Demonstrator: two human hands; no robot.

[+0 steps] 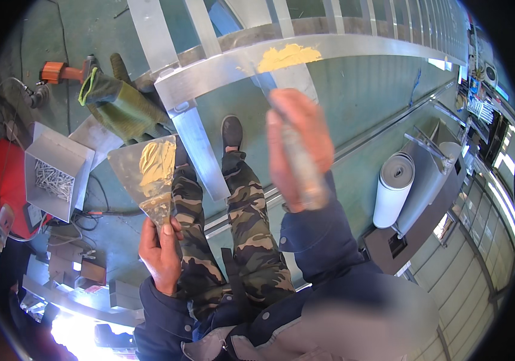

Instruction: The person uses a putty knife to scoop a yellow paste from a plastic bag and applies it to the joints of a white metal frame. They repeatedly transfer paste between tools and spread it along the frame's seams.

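My left hand (162, 256) is closed on the handle of a wide putty knife (126, 165), blade up. A thick smear of yellow putty (156, 161) lies on that blade. My right hand (305, 129), blurred by motion, grips the worn handle of a second putty knife (304, 177). Its thin blade points up toward the silver metal frame (209, 75), just below a rough patch of yellow putty (288, 57) on the rail. I cannot tell whether the blade touches the rail.
Work gloves (119, 108) hang by the frame's left corner, near an orange power tool (62, 73). Left of my legs stands an open box of screws or rivets (54, 180) beside a red case (2, 186). A white roll (394, 189) lies to the right. Cables cross the floor.
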